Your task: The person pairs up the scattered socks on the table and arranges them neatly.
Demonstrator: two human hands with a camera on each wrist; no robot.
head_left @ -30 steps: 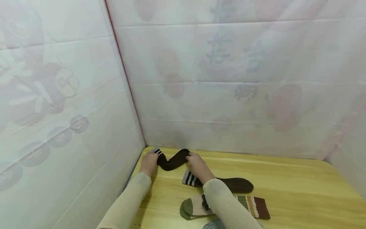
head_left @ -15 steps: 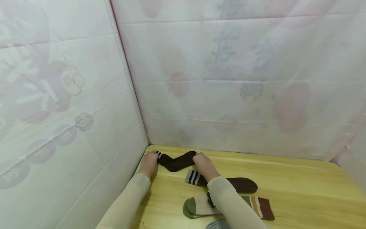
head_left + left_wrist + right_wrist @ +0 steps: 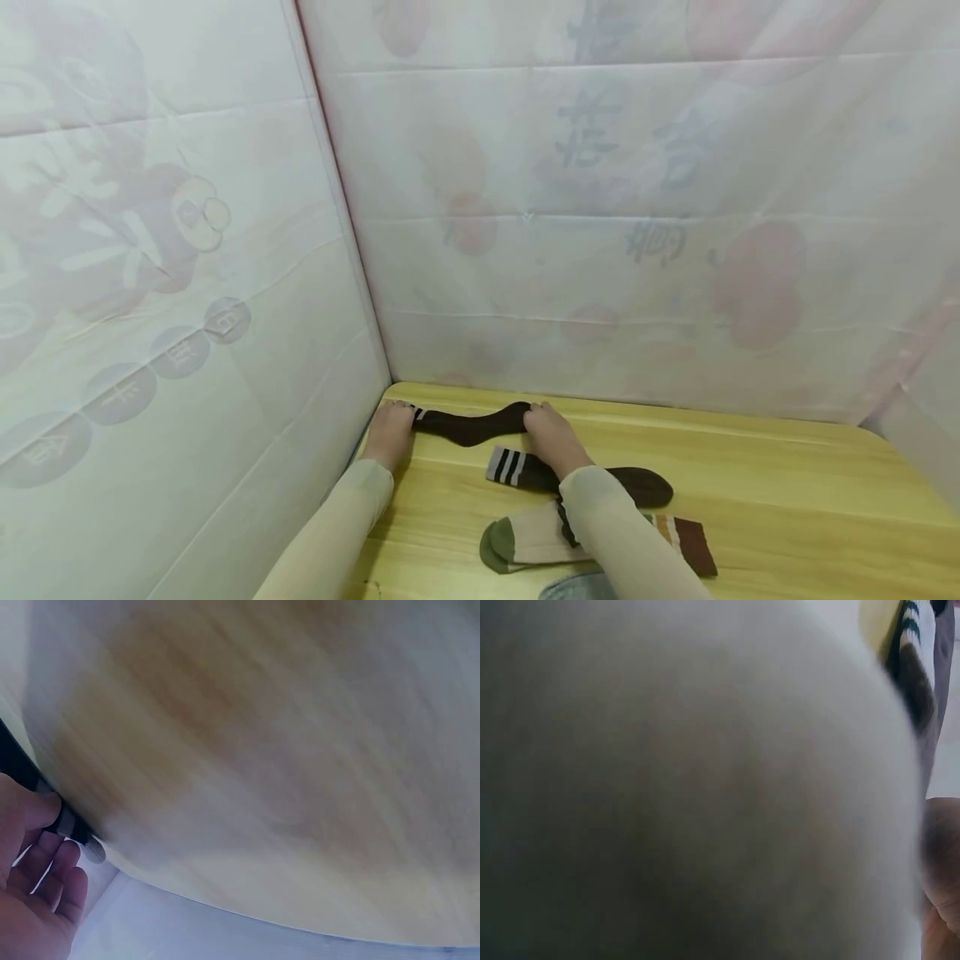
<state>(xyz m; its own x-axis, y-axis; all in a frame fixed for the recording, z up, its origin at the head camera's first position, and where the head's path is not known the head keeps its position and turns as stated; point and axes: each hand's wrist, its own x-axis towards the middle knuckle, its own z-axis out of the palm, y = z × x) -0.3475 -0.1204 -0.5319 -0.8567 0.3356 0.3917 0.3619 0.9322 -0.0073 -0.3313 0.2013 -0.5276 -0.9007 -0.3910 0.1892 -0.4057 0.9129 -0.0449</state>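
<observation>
A dark brown sock (image 3: 468, 427) with a striped cuff lies stretched out near the table's back left corner. My left hand (image 3: 390, 433) pinches it at the cuff; in the left wrist view, thumb and fingers close on the striped cuff (image 3: 69, 817). At the toe end my right hand (image 3: 553, 437) grips the sock. A matching brown sock (image 3: 647, 487) with a grey-and-black striped cuff lies under my right wrist, partly covered. Fabric blurs most of the right wrist view, leaving only part of the right hand (image 3: 941, 862) at its edge.
Cream-and-green socks (image 3: 536, 537) with a brown cuff lie nearer me, partly under the right sleeve (image 3: 622, 533). A grey-blue item (image 3: 573, 587) shows at the bottom edge. Printed white sheets (image 3: 600, 208) wall the wooden-patterned table (image 3: 787, 483) at back and sides.
My right hand has moved rightward with the toe end. The sock, bent and slack before, is now pulled nearly straight. The left hand keeps its place at the cuff.
</observation>
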